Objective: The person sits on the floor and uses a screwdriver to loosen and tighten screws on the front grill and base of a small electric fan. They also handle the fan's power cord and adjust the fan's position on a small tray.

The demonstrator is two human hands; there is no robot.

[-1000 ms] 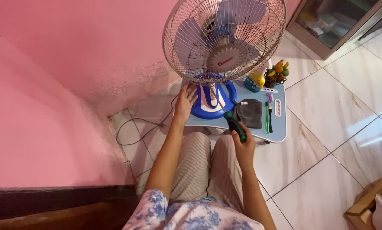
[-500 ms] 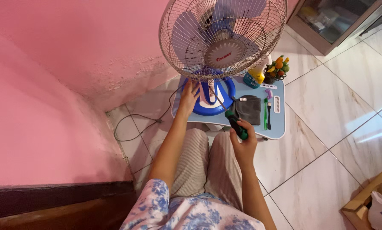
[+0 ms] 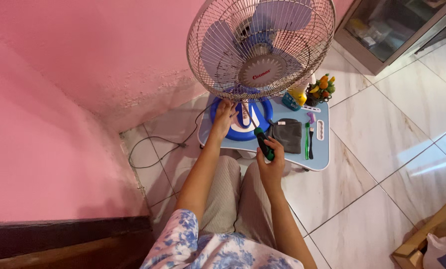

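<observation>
1. Left hand (image 3: 224, 115) rests on blue fan base (image 3: 243, 119).
2. Right hand (image 3: 272, 160) grips green-handled screwdriver (image 3: 259, 137), shaft angled toward the fan (image 3: 260, 47).
3. Dark pouch (image 3: 287, 135) right of base, on light-blue table (image 3: 318, 160).

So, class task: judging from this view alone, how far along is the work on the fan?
Done: little shows; the fan stands whole, its wire guard closed. In hand: the left hand steadies the blue base while the right hand aims a green-handled screwdriver at the fan's neck. Left: any dismantling; the dark pouch and small tools lie untouched.
</observation>
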